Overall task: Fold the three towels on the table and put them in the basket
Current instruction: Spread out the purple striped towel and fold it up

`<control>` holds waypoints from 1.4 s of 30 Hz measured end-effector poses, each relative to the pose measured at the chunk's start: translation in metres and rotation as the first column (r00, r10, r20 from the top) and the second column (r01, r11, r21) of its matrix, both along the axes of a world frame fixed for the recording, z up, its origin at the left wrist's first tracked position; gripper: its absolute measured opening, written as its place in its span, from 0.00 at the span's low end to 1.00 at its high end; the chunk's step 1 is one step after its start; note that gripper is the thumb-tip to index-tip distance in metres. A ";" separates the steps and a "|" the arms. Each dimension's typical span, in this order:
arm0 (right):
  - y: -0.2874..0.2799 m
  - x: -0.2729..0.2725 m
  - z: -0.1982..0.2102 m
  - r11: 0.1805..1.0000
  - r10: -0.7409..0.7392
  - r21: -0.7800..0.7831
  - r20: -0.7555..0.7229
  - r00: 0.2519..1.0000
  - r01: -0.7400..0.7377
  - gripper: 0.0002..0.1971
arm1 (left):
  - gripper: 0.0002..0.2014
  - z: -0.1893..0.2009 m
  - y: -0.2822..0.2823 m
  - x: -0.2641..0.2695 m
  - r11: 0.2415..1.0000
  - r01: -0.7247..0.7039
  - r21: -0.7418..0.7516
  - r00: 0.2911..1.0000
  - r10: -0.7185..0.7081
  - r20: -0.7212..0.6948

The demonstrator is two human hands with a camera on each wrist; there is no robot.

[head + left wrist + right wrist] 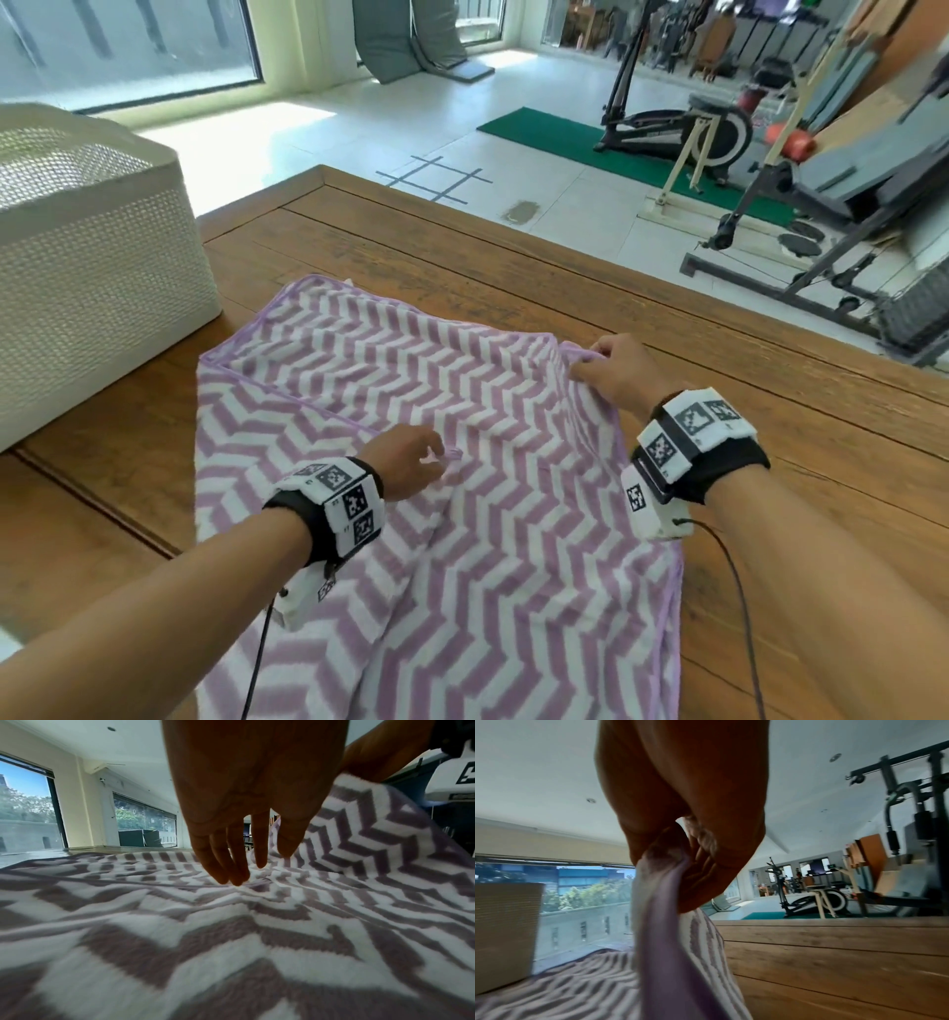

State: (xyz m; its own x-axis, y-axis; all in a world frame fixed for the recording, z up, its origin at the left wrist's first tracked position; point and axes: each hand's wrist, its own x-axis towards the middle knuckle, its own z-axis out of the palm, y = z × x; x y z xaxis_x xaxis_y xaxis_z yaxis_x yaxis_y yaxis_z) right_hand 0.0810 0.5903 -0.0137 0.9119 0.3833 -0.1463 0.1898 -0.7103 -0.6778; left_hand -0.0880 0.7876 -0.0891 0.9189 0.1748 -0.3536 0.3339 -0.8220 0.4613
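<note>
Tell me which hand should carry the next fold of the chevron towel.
Right hand: it already pinches the chevron towel's lifted corner. The left hand only touches the cloth mid-panel, fingers extended.

Bare forearms wear black wristbands [313, 524] carrying white blocks with black square markers, thin black cables [739, 591] trailing.

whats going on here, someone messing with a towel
A person is folding a purple-and-white zigzag towel spread on a wooden table. The right hand pinches the towel's right edge and lifts it, while the left hand reaches down with straight fingers onto the middle of the cloth. A white woven basket stands on the table to the left.
</note>
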 end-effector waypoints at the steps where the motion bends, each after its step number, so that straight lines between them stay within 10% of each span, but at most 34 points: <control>1: 0.013 -0.017 0.005 1.000 0.017 0.003 0.005 1.000 -0.017 0.12 | 0.17 0.001 0.009 -0.004 0.997 -0.022 -0.077 0.999 0.025 0.034; 5: 0.071 -0.086 0.010 0.992 0.125 -0.012 0.042 0.991 -0.124 0.06 | 0.24 0.021 0.033 -0.019 0.692 -0.244 -0.680 0.947 0.322 -0.013; 8: 0.112 -0.135 -0.001 0.975 0.210 -0.086 0.070 0.975 -0.204 0.08 | 0.31 0.038 0.046 -0.032 0.468 -0.301 -0.831 0.921 0.368 -0.126; 17: 0.164 -0.206 -0.017 0.902 0.404 0.240 -0.170 0.899 -0.360 0.11 | 0.16 0.025 0.105 -0.096 0.353 -0.298 -0.887 0.898 0.420 -0.135; 31: 0.156 -0.209 -0.078 0.776 0.515 -0.332 -0.157 0.843 -0.536 0.16 | 0.06 -0.021 0.126 -0.159 0.591 -0.565 -0.576 0.804 0.552 -0.222; 36: 0.146 -0.205 -0.095 0.757 0.560 -0.348 -0.090 0.824 -0.553 0.02 | 0.09 -0.031 0.118 -0.168 0.663 -0.598 -0.450 0.784 0.600 -0.159; 42: 0.134 -0.179 -0.103 0.849 0.436 -0.329 -0.008 0.900 -0.414 0.08 | 0.11 -0.035 0.111 -0.174 0.810 -0.562 -0.168 0.826 0.560 -0.063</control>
State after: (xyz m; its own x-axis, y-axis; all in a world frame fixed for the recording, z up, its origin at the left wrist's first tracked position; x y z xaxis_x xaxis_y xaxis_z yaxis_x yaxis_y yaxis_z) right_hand -0.0983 0.7245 -0.1169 0.6823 0.6788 -0.2715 0.5574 -0.7233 -0.4077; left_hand -0.2624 0.8986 -0.1243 0.6762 0.5948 -0.4347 0.7177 -0.3984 0.5712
